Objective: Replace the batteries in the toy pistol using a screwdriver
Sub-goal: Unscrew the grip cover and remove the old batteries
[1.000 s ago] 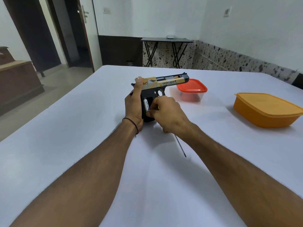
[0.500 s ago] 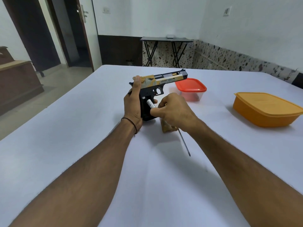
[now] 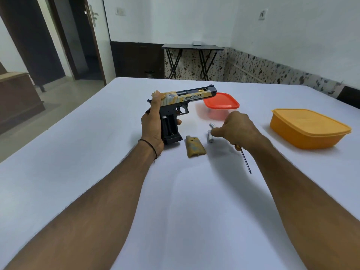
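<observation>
My left hand (image 3: pixel 153 125) grips the gold and black toy pistol (image 3: pixel 183 106) upright on the white table (image 3: pixel 97 152), barrel pointing right. Its grip compartment (image 3: pixel 169 125) stands open and dark, with no battery showing in it. The tan grip cover (image 3: pixel 195 146) lies on the table just right of the pistol's base. My right hand (image 3: pixel 239 131) holds the screwdriver (image 3: pixel 245 162), shaft pointing back toward me, while its fingertips touch two white batteries (image 3: pixel 210 134) lying on the table.
A small clear box with a red lid (image 3: pixel 222 103) sits behind the pistol's barrel. A larger orange lidded container (image 3: pixel 309 128) stands at the right. A black folding table (image 3: pixel 192 55) is against the far wall.
My right hand pulled a battery out of the pistol's grip and moved right, down to the table beside another battery. The grip cover is now uncovered.
</observation>
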